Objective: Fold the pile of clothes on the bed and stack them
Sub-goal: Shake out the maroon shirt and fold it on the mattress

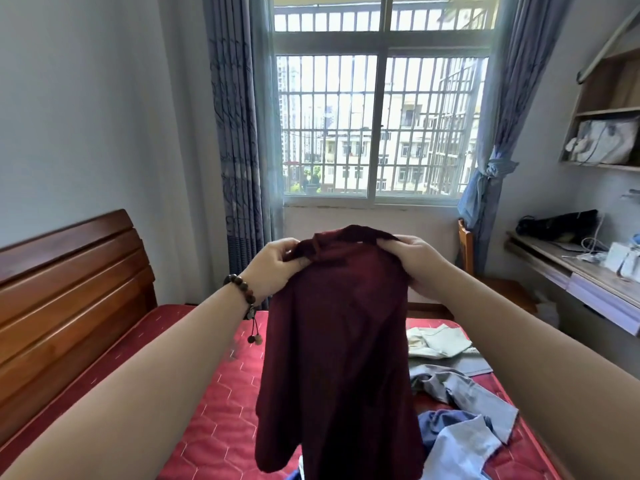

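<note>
Maroon shirt (337,344) held up, both hands.

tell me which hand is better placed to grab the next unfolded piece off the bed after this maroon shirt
Right, probably. Both hands grip the maroon shirt at its top, the left hand and the right hand, but the loose clothes lie on the mattress below the right arm. The left side has bare mattress only.

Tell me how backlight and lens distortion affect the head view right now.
Head view: the barred window is bright and washes out the outside; the dark maroon garment, gripped by the left hand and right hand, loses fold detail; wide-angle bending curves the blue curtains and stretches the forearms.
</note>
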Motion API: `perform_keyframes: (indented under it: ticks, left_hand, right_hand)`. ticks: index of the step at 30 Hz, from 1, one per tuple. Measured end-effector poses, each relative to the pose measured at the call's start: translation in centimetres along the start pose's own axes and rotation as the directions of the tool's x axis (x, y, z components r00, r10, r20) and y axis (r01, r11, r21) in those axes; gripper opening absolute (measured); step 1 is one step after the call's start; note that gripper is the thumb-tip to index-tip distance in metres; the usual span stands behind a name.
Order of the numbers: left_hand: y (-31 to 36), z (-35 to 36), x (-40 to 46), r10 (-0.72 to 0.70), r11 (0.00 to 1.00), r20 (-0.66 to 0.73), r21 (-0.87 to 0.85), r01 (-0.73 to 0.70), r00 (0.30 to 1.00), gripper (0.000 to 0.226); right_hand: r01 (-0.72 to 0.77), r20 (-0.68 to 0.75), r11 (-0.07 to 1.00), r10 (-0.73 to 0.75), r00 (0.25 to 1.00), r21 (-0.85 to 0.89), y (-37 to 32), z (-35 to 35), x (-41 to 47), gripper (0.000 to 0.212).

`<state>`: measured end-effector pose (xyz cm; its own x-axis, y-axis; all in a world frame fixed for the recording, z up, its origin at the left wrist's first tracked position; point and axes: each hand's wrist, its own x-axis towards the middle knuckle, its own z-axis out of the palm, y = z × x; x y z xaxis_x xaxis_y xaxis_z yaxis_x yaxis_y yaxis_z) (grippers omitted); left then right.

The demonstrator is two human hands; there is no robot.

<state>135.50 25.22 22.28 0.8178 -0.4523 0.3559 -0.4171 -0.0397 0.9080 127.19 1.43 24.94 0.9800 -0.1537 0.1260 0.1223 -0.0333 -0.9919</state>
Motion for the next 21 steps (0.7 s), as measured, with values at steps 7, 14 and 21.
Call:
perform_keyframes:
  ticks: [7,14,21]
  left_hand:
    - [-2.5,0.4,-1.9,-0.06,0.992,-0.012,0.113,0.061,0.998,0.011]
    - [-0.7,-1.8,-1.6,0.074,0.976,-0.146,0.214,-0.041,0.986,0.023]
    - [1.1,-2.3,-0.9,0.102,0.968,-0.141,0.242,-0.066,0.985,0.031]
  right_hand:
    - [-0.061,0.079,0.982,0.076,0.994,-0.181,-2.4,0.7,0.7,0.019]
    - [-0.044,0.513,0.853,0.353,0.782,-0.519,-2.5,-2.7,0.2,0.039]
    - [-0.04,0.248,0.825,0.216,0.944,-0.563,-1.0,-3.1,-0.4,0.041]
